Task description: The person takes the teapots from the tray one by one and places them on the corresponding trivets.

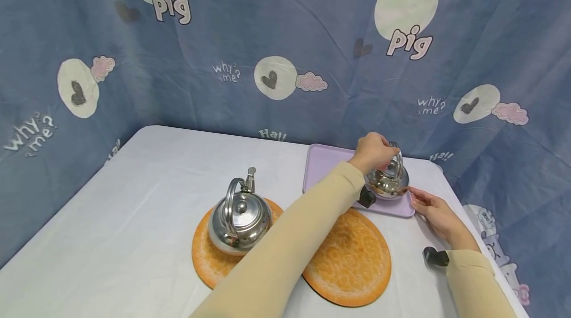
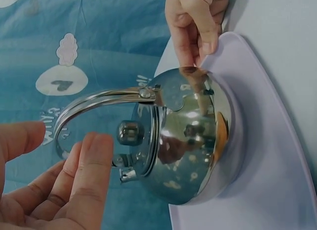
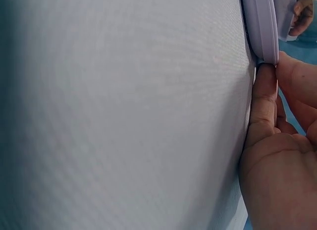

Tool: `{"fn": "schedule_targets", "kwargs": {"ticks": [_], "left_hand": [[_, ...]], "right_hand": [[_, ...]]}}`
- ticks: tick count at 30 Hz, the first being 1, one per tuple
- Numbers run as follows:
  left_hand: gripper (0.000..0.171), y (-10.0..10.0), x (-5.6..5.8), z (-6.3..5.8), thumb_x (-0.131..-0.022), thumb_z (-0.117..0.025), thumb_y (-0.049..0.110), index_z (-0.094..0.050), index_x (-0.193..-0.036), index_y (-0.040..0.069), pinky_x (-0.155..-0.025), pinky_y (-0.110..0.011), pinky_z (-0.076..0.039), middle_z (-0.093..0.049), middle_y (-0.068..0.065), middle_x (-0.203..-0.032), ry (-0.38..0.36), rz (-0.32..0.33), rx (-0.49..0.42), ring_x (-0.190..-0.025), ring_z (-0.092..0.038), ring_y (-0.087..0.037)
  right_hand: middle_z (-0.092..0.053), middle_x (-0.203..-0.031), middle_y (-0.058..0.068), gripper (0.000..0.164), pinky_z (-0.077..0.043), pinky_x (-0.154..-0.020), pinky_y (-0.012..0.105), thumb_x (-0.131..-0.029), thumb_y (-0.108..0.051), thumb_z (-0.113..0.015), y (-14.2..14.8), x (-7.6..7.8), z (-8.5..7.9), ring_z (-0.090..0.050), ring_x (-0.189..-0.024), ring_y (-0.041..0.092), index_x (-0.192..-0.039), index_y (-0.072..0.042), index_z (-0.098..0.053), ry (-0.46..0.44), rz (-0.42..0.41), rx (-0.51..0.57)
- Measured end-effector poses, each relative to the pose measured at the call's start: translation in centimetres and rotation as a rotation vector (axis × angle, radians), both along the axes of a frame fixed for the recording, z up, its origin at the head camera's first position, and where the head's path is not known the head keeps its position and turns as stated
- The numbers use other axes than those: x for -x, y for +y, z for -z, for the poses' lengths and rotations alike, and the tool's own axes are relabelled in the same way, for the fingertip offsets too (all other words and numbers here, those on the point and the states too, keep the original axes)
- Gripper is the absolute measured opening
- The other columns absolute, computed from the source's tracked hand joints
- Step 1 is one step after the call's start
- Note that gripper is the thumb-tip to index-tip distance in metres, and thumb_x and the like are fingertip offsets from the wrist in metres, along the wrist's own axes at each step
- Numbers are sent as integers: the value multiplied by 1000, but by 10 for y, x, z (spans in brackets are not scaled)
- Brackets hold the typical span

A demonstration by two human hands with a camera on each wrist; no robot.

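A shiny steel kettle [image 1: 387,182] sits on the right part of a lilac tray [image 1: 322,165]. Around its arched handle [image 2: 106,96] is my left hand [image 1: 373,151]; in the left wrist view the thumb and fingers [image 2: 91,175] stand apart, with no grip on it visible. My right hand [image 1: 439,216] pinches the tray's near right corner, thumb on top of the rim and fingers beneath, as the right wrist view shows at the tray edge [image 3: 265,29]. A second steel kettle [image 1: 243,219] stands upright on an orange-slice mat [image 1: 202,253], left of my left arm.
Another round orange-slice mat [image 1: 352,258] lies in front of the tray, partly behind my left sleeve. The white table [image 1: 111,224] meets a printed blue curtain [image 1: 223,21] at its back and sides. Black wrist camera mounts [image 1: 434,257] stick out from the sleeves.
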State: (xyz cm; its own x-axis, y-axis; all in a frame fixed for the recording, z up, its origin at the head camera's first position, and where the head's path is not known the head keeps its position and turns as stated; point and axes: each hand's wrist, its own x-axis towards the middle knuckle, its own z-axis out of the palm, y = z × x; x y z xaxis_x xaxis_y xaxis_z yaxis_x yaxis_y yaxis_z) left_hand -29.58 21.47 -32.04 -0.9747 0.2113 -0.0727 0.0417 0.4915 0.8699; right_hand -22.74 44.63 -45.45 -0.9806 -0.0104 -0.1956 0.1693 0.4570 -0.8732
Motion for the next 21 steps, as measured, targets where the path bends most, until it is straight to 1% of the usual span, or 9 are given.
{"fn": "schedule_targets", "kwargs": {"ticks": [2, 5, 7, 9, 11, 14, 17, 19, 21], "left_hand": [[23, 1, -2, -1, -100, -79, 30, -78, -111, 10, -55, -16, -59, -75, -2, -90, 2, 2, 19, -69, -78, -11], [23, 4, 0, 2, -99, -79, 34, -79, -111, 14, -71, -17, -62, -78, 0, -101, 24, 3, 88, -89, -76, -9], [24, 10, 7, 10, -98, -80, 36, -80, -110, 16, -83, -20, -63, -78, 2, -107, 43, 3, 135, -102, -73, -10], [21, 20, 21, 25, -95, -81, 37, -81, -105, 19, -90, -23, -61, -77, 4, -109, 76, -2, 174, -108, -69, -12], [17, 34, 37, 43, -93, -82, 36, -80, -100, 21, -90, -26, -61, -77, 6, -105, 103, -10, 175, -104, -69, -13], [17, 46, 52, 60, -90, -84, 37, -79, -98, 23, -83, -26, -62, -76, 6, -100, 110, -18, 143, -97, -70, -12], [23, 49, 53, 62, -91, -85, 39, -79, -105, 22, -81, -23, -62, -77, 4, -102, 85, -17, 105, -96, -72, -12], [28, 50, 53, 64, -91, -85, 43, -79, -108, 23, -84, -23, -61, -76, 6, -104, 96, -14, 104, -99, -71, -10], [29, 53, 54, 65, -91, -84, 43, -78, -111, 23, -88, -25, -61, -76, 6, -106, 108, -15, 103, -102, -70, -10]], "right_hand": [[-38, -163, 29, 64, -44, -90, -2, -114, -11, -52, 0, 0, -2, -43, -113, -20, -165, 11, -21, -6, -5, -11], [-25, -171, 35, 65, -43, -91, -2, -114, -13, -51, -2, -1, -4, -42, -127, -10, -167, 9, -20, -24, -8, -25], [-23, -172, 35, 65, -42, -91, -1, -115, -14, -51, -2, -1, -5, -40, -129, -9, -167, 8, -20, -32, -10, -33], [-27, -169, 35, 64, -43, -91, -1, -114, -12, -51, -3, 0, -5, -42, -124, -10, -166, 9, -20, -26, -7, -25], [-34, -165, 33, 63, -44, -90, -1, -114, -10, -52, -4, 0, -4, -44, -114, -16, -166, 10, -22, -16, 2, -16], [-39, -159, 30, 64, -45, -89, 0, -113, -9, -53, -3, 0, -3, -45, -105, -19, -166, 9, -23, -9, 14, -6], [-35, -163, 33, 65, -45, -89, -1, -113, -10, -54, -3, 0, -3, -43, -105, -21, -166, 9, -22, -19, 11, -5], [-29, -167, 35, 65, -44, -89, -1, -113, -11, -53, -2, 0, -3, -41, -106, -22, -167, 8, -21, -24, 5, -12], [-31, -166, 35, 65, -44, -90, -1, -113, -11, -54, -1, -1, -4, -43, -107, -20, -167, 8, -22, -26, 14, -10]]}}
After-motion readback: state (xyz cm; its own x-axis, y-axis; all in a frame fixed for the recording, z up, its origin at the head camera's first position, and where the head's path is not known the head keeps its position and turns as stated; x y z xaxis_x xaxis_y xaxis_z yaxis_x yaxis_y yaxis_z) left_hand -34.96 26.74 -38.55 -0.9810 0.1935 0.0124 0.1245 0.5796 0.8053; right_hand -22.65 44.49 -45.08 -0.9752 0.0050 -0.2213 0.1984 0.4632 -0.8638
